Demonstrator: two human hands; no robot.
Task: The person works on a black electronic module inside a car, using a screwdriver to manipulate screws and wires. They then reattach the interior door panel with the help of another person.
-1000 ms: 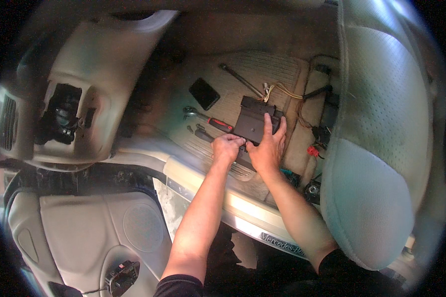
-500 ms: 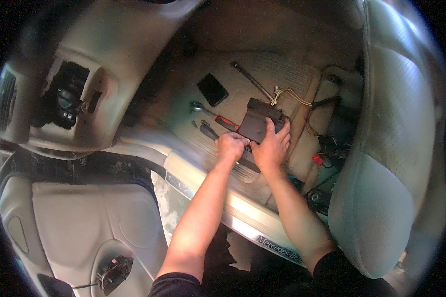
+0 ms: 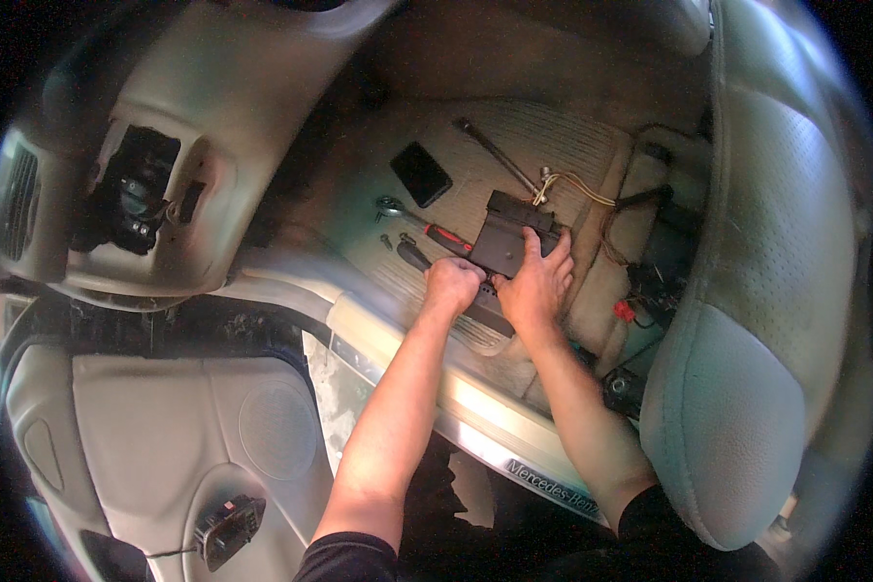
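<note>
Black rectangular plastic box (image 3: 504, 246): lying on the beige ribbed floor mat (image 3: 574, 145) in the car, under the right hand and against the left fingertips; thin yellowish wires (image 3: 579, 181) are running at its far end toward the right.
Left hand (image 3: 453, 285): coming in from the near side, fingertips bunching at the box's near edge; grip is looking narrow, but the fingers are hiding whatever may be between them, so cannot tell if anything is held.
Right hand (image 3: 533, 289): fingers splaying wide over the box's top and right side, thumb bending in beside the left fingertips; cannot tell if this grip is clamping or only steadying.
Dark elongated plastic piece (image 3: 490, 314): lying just near of the box, partly behind the hands; cannot tell if the two are joined.
Step in hand: judging by pose, right hand is bracing the box while left fingertips are working at some small detail on its near edge.
Next move: probably calling for a firm right-hand brace, fine left-finger control and slack in the wires.
Ratchet with red-and-black handle and metal head (image 3: 440, 233): lying left of the box, untouched.
Farther off: flat black rectangular phone (image 3: 421, 175) is lying far left, long metal bar (image 3: 500, 155) far side.
</note>
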